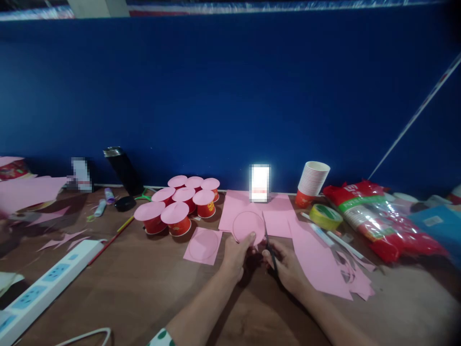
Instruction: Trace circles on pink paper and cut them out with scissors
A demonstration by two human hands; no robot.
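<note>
Between the thumb and fingers of my left hand (237, 254) is a pink paper circle (248, 227) with a drawn outline. My right hand (283, 263) grips a pair of dark scissors (271, 252), whose blades point away from me at the circle's right edge. Behind the circle lie pink paper sheets (230, 204). To the left rests a pink paper square (202, 246) with a circle drawn on it. Farther left stand several red paper cups (176, 227) topped with pink paper discs (175, 213).
At the back are a lit phone (260, 183), a stack of paper cups (313, 180) and a black bottle (124, 170). Yellow-green tape (325, 217), paper scraps (351, 274) and a red plastic pack of cups (382, 216) lie right. A white power strip (50, 281) crosses the left.
</note>
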